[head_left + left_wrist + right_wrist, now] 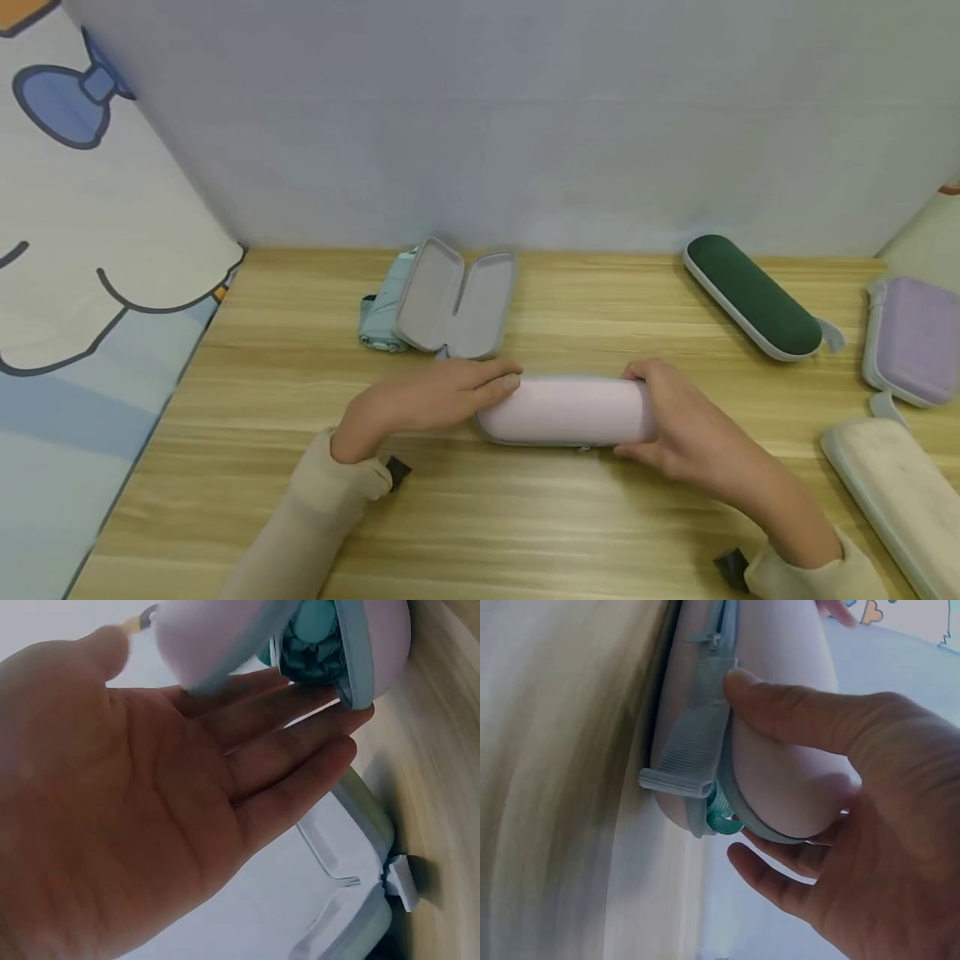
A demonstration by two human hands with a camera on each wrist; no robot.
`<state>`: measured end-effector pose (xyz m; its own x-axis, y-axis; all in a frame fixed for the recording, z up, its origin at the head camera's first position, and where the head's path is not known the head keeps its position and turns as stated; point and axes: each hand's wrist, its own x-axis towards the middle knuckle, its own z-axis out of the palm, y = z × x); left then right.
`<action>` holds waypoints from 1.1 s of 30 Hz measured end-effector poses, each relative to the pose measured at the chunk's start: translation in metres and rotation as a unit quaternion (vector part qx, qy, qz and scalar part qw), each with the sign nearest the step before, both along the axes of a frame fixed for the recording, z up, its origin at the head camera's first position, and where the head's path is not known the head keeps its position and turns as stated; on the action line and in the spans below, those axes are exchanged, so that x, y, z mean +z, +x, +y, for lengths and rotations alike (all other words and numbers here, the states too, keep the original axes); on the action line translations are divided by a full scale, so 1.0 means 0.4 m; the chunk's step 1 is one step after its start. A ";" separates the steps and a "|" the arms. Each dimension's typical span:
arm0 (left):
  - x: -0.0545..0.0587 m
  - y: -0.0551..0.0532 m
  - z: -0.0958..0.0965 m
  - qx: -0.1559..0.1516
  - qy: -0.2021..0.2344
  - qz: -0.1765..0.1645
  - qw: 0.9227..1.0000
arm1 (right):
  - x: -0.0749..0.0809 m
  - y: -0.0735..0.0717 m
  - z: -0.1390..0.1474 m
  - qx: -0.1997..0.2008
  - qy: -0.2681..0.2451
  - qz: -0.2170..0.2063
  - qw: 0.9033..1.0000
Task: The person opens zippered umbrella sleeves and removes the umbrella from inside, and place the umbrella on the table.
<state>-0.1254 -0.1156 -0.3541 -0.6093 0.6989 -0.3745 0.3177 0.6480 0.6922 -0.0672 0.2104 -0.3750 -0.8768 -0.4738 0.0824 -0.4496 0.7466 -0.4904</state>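
Observation:
A pale pink zippered case (566, 410) lies on the table in front of me, its lid partly raised. My right hand (686, 429) grips its right end, thumb on the near side and fingers behind. In the right wrist view, the thumb (787, 709) presses beside the grey zipper, and green ribbed material (721, 814) shows in the gap. My left hand (427, 398) has its straight fingers against the case's left end. Bunched dark green fabric with a round teal end (315, 621) is visible inside from the left wrist.
Behind the left hand, an opened grey case (431, 300) stands beside a folded light-teal bundle (386, 304). A dark green case (753, 296), a purple case (915, 342) and a cream case (900, 500) lie along the right. A pale wall sheet (525, 125) borders the table's back.

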 end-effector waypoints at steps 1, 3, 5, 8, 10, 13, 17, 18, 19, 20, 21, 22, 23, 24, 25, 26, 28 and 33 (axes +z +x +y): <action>-0.001 -0.002 -0.004 0.002 0.000 -0.005 1.000 | -0.002 0.006 -0.002 -0.002 0.006 0.017 1.000; -0.003 -0.005 -0.010 0.006 0.003 -0.014 1.000 | -0.004 0.019 -0.003 -0.004 0.017 0.049 0.999; -0.005 -0.007 -0.011 0.004 0.006 -0.019 1.000 | -0.004 0.034 -0.003 -0.005 0.025 0.066 0.997; -0.008 -0.011 -0.008 -0.012 0.001 -0.007 1.000 | 0.002 0.056 -0.001 -0.002 0.031 0.075 0.997; -0.012 -0.013 -0.004 -0.024 -0.008 0.010 1.000 | 0.009 0.069 0.000 0.004 0.029 0.078 0.996; -0.020 -0.013 0.004 -0.030 -0.025 0.035 0.999 | 0.017 0.086 0.001 0.019 0.023 0.094 0.995; -0.029 -0.011 0.020 -0.021 -0.035 0.058 0.997 | 0.026 0.104 0.007 0.034 0.016 0.108 0.993; -0.032 -0.011 0.023 -0.019 -0.034 0.064 0.997 | 0.028 0.107 0.008 0.035 0.015 0.109 0.993; -0.035 -0.011 0.026 -0.018 -0.031 0.072 0.997 | 0.029 0.109 0.009 0.037 0.013 0.113 0.993; -0.039 -0.011 0.029 -0.019 -0.027 0.081 0.996 | 0.029 0.110 0.009 0.039 0.010 0.116 0.992; -0.044 -0.011 0.032 -0.020 -0.023 0.094 0.995 | 0.030 0.111 0.009 0.040 0.009 0.120 0.992; -0.049 -0.012 0.035 -0.022 -0.020 0.108 0.994 | 0.029 0.111 0.009 0.041 0.010 0.124 0.991; -0.054 -0.012 0.038 -0.026 -0.018 0.125 0.992 | 0.028 0.112 0.008 0.043 0.011 0.129 0.991; -0.059 -0.012 0.040 -0.026 -0.018 0.141 0.990 | 0.026 0.112 0.008 0.046 0.013 0.133 0.990; -0.064 -0.012 0.042 -0.029 -0.020 0.160 0.987 | 0.023 0.113 0.007 0.048 0.019 0.137 0.989; -0.069 -0.012 0.043 -0.028 -0.024 0.173 0.984 | 0.021 0.115 0.007 0.049 0.026 0.138 0.989; -0.078 -0.012 0.044 -0.024 -0.029 0.192 0.981 | 0.013 0.120 0.009 0.060 0.036 0.148 0.986; -0.091 -0.010 0.046 -0.008 -0.036 0.203 0.978 | -0.010 0.137 0.017 0.100 0.059 0.153 0.981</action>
